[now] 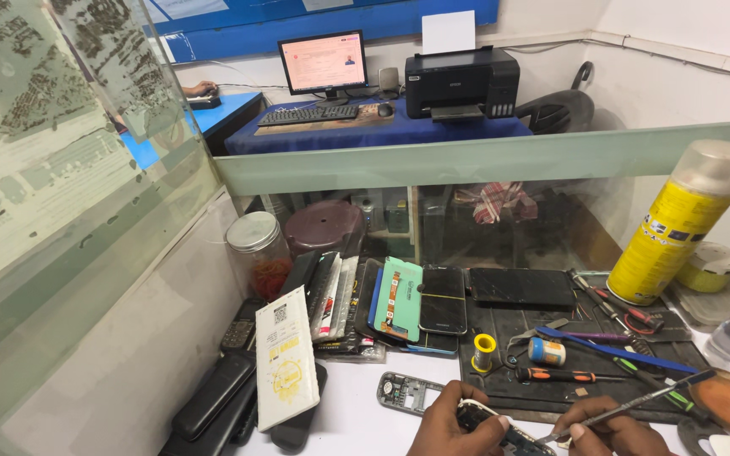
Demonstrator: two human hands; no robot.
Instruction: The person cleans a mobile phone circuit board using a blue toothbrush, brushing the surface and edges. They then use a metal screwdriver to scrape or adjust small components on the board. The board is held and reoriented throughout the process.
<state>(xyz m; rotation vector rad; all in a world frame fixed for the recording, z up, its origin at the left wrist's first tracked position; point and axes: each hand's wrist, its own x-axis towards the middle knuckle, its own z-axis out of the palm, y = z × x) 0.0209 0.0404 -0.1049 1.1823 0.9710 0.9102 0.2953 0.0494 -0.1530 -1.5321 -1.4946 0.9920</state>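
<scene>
At the bottom edge my left hand (pixel 454 424) grips a small opened phone (pixel 500 432) with its circuit board showing. My right hand (pixel 606 431) holds thin metal tweezers (pixel 627 407) whose tip touches the phone's board. A grey phone housing (pixel 407 393) lies flat on the white counter just left of my left hand. Both hands are cut off by the frame's lower edge.
A black work mat (pixel 551 325) carries screwdrivers (pixel 563 374), a solder spool (pixel 484 346) and a dark phone (pixel 521 287). A yellow spray can (pixel 678 228) stands right. Phones and screens (pixel 399 300) lean behind, with a jar (pixel 257 251) and white box (pixel 285 355) left. Glass panels enclose the counter.
</scene>
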